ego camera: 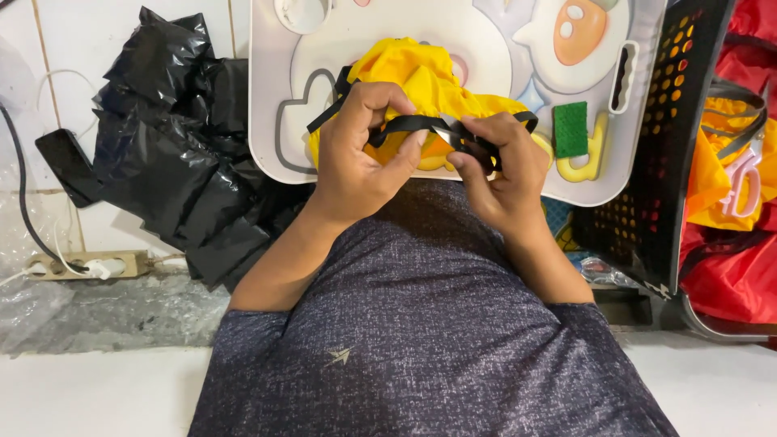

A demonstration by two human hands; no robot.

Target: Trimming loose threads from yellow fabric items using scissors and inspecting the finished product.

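Observation:
A bundle of yellow fabric [413, 77] lies on a small white lap table [267, 121] in front of me. A black strap [413, 123] attached to the fabric runs between both hands. My left hand [360, 154] pinches the strap with thumb and fingers at its left part. My right hand [502, 166] grips the strap's right part, close to the left hand. Both hands rest over the near edge of the fabric, and the strap's ends are partly hidden by my fingers.
A heap of black plastic bags [170, 154] lies on the left. A power strip [85, 265] and cables sit beside it. A black perforated crate [655, 146] stands right, with red and yellow fabric [728, 186] beyond. A green patch [571, 129] lies on the table.

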